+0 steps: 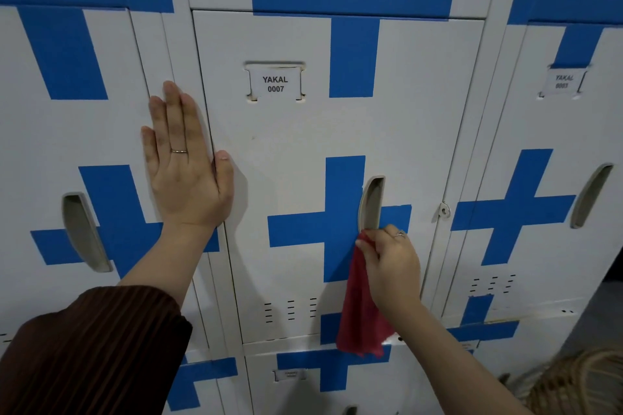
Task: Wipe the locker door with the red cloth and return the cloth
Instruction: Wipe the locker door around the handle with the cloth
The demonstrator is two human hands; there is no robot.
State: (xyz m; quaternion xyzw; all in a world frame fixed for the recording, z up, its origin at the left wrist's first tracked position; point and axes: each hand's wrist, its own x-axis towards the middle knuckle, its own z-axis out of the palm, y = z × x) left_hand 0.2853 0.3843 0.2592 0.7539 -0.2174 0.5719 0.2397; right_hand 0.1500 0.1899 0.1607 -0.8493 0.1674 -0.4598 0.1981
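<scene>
Sleeve (91, 347) nearest | right hand (392, 266) pinches cloth (360, 307) top, limp tail below | left hand (183, 158) flat, empty | door (303, 145)

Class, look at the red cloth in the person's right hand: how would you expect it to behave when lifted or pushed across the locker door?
The red cloth is probably floppy: it hangs limp below the right hand, pinched only at its top. It seems light, since a fingertip grip holds it. Pushed over the smooth locker door, it would likely bunch or fold unless pressed flat.
</scene>
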